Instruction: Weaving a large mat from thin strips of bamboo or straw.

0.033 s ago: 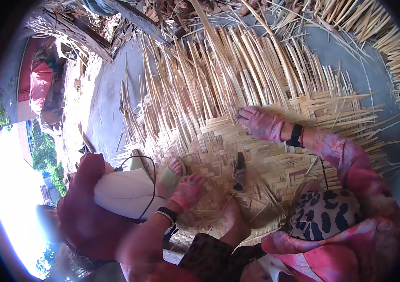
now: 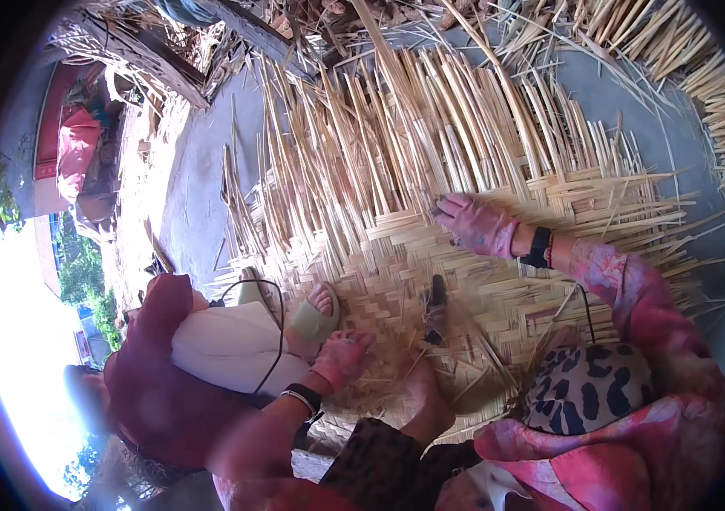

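A half-woven mat of pale split strips (image 2: 397, 255) lies on the ground, its long loose strips (image 2: 456, 111) fanning out at the far side. My right hand (image 2: 475, 223), in a pinkish glove, rests palm down on the weave where the loose strips begin, fingers extended. Lower and to the left, my left hand (image 2: 344, 356), similarly gloved, is closed just above the mat; whatever its curled fingers hold is hidden. Between the hands, a dark, narrow tool (image 2: 435, 311) lies on the weave, its kind unclear. My bare foot (image 2: 425, 393) presses on the mat close to it.
Another person in a maroon top (image 2: 154, 400) and pale trousers sits at left, a green sandal (image 2: 316, 317) on the mat. Bundled stalks (image 2: 678, 51) are stacked at far right. Wooden beams (image 2: 145, 60) stand at far left. My patterned knee (image 2: 588, 387) is at lower right.
My left hand has dropped slightly toward the near side and turned a little, showing more of the other person's sandal. My right hand stays in place on the weave.
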Demonstrator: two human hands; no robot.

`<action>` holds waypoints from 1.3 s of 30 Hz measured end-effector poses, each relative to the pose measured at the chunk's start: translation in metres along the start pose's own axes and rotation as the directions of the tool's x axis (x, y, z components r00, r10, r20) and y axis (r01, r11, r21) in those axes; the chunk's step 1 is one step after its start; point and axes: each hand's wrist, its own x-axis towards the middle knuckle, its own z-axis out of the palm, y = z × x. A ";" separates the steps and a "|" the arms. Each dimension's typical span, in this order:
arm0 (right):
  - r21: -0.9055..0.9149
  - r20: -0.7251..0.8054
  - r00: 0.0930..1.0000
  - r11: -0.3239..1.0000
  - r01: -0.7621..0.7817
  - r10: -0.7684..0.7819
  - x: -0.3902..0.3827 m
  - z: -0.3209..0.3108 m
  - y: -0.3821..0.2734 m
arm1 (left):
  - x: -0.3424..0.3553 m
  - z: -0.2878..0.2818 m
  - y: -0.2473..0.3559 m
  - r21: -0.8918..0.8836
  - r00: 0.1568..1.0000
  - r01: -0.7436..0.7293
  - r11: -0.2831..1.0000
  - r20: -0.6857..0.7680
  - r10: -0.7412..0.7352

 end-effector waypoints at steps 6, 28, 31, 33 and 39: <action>0.026 0.126 0.992 1.000 0.014 -0.017 0.020 -0.007 -0.011 | -0.056 0.024 0.070 -0.638 0.934 0.348 0.688 0.168 -0.316; 0.055 0.174 0.877 0.894 0.446 -0.448 -0.022 0.024 -0.120 | 0.045 0.019 -0.023 -0.879 0.706 -0.113 0.463 -0.399 -0.586; 0.217 0.443 0.851 0.955 0.203 -0.281 -0.020 0.036 -0.113 | 0.070 0.015 -0.068 -0.899 0.621 -0.143 0.415 -0.408 -0.669; 0.172 0.493 0.851 0.979 0.110 -0.182 -0.001 -0.018 -0.117 | 0.071 0.008 -0.105 -0.911 0.491 -0.402 0.097 -0.304 -0.816; 0.167 0.522 0.846 0.959 -0.230 0.112 0.049 -0.104 -0.060 | 0.096 -0.066 -0.045 -0.617 0.516 -0.619 0.486 -0.786 -0.340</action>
